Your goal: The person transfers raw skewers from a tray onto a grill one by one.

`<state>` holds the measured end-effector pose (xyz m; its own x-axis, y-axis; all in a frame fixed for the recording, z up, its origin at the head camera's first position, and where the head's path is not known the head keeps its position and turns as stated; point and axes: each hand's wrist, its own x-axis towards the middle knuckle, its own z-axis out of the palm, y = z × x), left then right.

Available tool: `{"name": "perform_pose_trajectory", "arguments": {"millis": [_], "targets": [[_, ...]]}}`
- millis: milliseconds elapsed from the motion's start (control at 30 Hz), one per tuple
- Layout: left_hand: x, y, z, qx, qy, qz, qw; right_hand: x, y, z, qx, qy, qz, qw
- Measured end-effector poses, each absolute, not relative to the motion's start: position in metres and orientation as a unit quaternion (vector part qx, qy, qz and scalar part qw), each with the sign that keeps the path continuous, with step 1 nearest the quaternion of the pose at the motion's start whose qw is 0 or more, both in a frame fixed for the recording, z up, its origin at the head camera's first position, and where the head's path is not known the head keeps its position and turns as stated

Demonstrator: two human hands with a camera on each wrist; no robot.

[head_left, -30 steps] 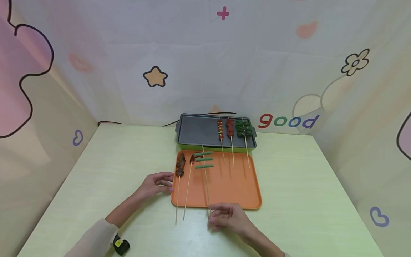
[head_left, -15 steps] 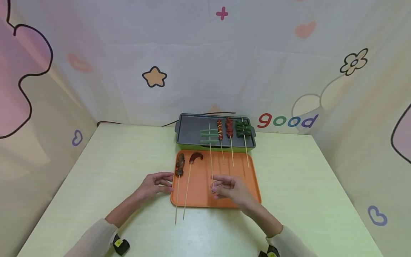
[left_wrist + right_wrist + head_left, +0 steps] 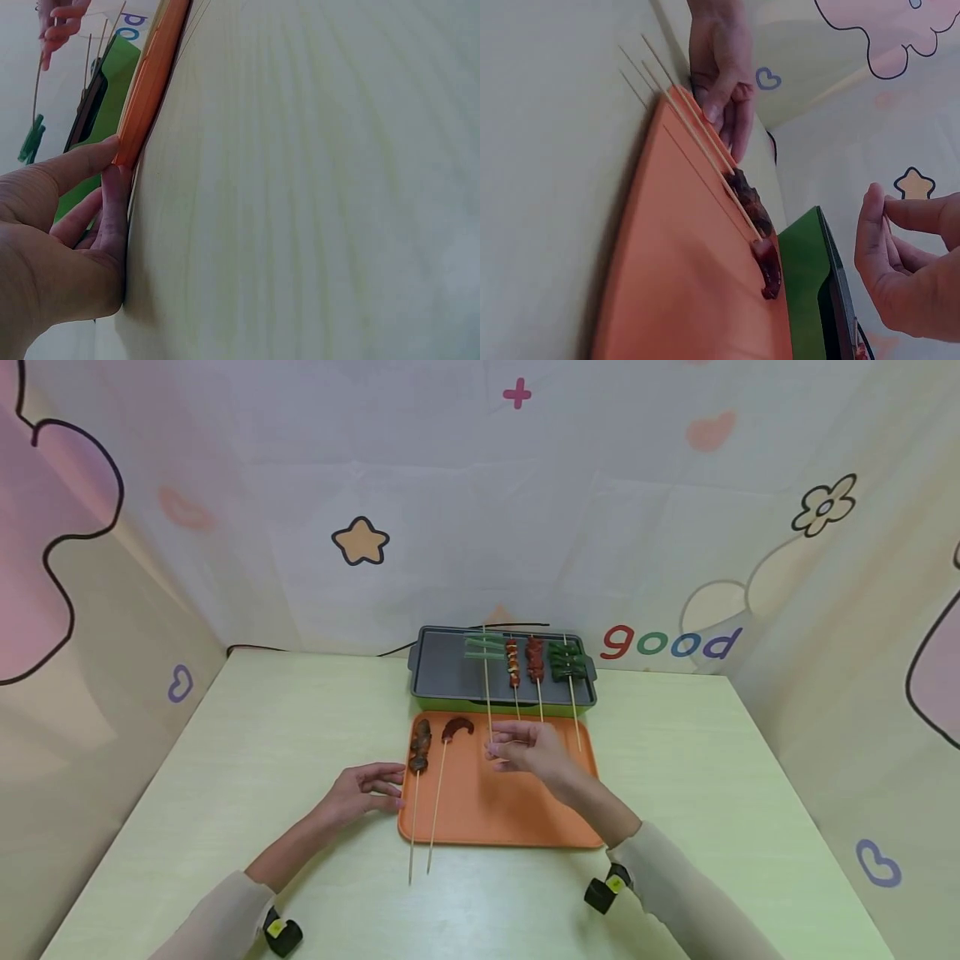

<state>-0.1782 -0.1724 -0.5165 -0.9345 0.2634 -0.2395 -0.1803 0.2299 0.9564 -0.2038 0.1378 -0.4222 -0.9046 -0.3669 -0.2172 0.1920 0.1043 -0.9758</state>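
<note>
My right hand (image 3: 528,750) pinches the lower end of a bamboo skewer threaded with green stalks (image 3: 483,647), its top over the dark griddle plate (image 3: 446,677). Whether the stalks touch the plate cannot be told. At the left edge of the orange tray (image 3: 510,814) is my left hand (image 3: 363,793); in the left wrist view its thumb and a finger hold the tray's rim (image 3: 154,75). On the tray lie a brown meat skewer (image 3: 421,745) and a skewer with a curled reddish piece (image 3: 454,727), their sticks jutting over the front edge.
On the griddle's right half lie a skewer of small mixed pieces (image 3: 513,662), a red meat skewer (image 3: 535,658) and a dark green pepper skewer (image 3: 566,658). Their sticks reach over the tray. A black cord (image 3: 397,648) runs behind the griddle, near the printed backdrop.
My right hand has lifted the green-stalk skewer off the tray and carried it forward over the griddle, beside the small mixed skewer. The left hand has stayed at the tray's edge.
</note>
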Motion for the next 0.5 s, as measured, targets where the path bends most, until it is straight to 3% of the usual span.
{"name": "perform_pose_trajectory", "arguments": {"millis": [500], "targets": [[-0.178, -0.174, -0.517, 0.025, 0.760, 0.624, 0.181, -0.236, 0.131, -0.421, -0.023, 0.700, -0.673, 0.236]]}}
